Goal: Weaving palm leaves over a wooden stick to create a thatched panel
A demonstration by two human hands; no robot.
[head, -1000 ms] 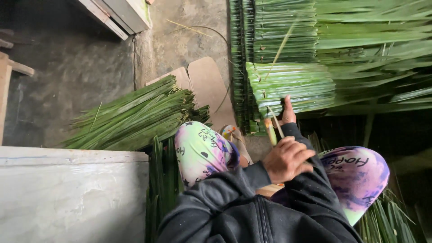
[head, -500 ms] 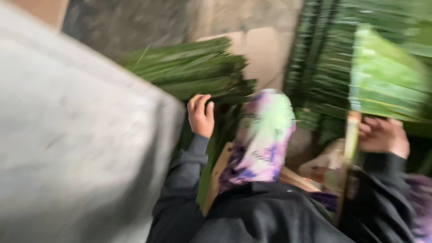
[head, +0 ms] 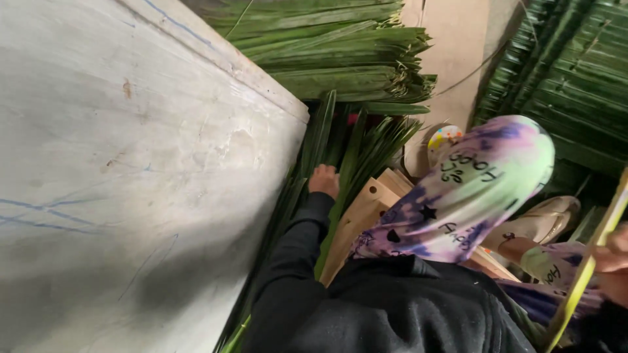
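Fingers of the left hand [head: 324,180] are curling down into loose long green leaves [head: 340,140] lying between the pale grey board [head: 131,163] and the wooden stool [head: 363,212]. Right hand [head: 611,271] is pinching a yellow-green leaf strip [head: 589,268] at the frame's edge.

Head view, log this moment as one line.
left hand: reaching into long green leaf strips beside pale board | right hand: grip on yellow-green leaf strip | stacked green leaf bundle ahead
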